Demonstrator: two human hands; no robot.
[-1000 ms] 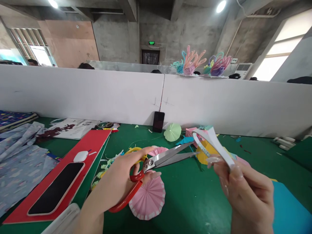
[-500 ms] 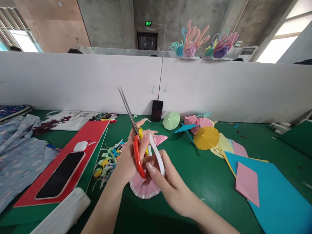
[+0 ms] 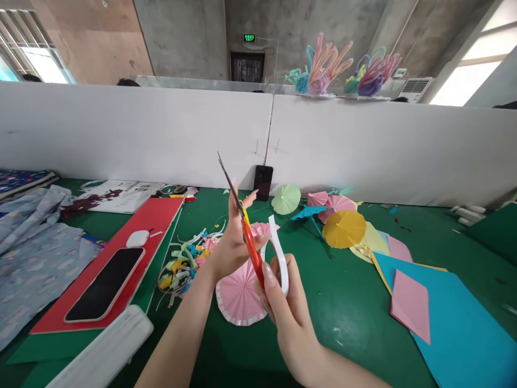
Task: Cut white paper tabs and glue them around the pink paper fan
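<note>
My left hand [image 3: 231, 243] grips red-handled scissors [image 3: 244, 229], blades closed and pointing up and to the left. My right hand [image 3: 287, 310] sits just right of the handles, pinching a bent white paper strip [image 3: 279, 252] and touching the red handle with a finger. Below both hands a pink pleated paper circle [image 3: 238, 299] lies on the green mat [image 3: 347, 312].
A phone [image 3: 105, 283] rests on red card [image 3: 133, 237] at left, near a white case [image 3: 105, 353] and paper scraps [image 3: 181, 264]. Small paper umbrellas [image 3: 343, 227] and blue [image 3: 464, 323] and pink [image 3: 410, 304] sheets lie right. A white partition [image 3: 161, 134] backs the table.
The scissors swung from pointing right to pointing up. My right hand came down from the upper right with the white strip and met the left hand at the handles.
</note>
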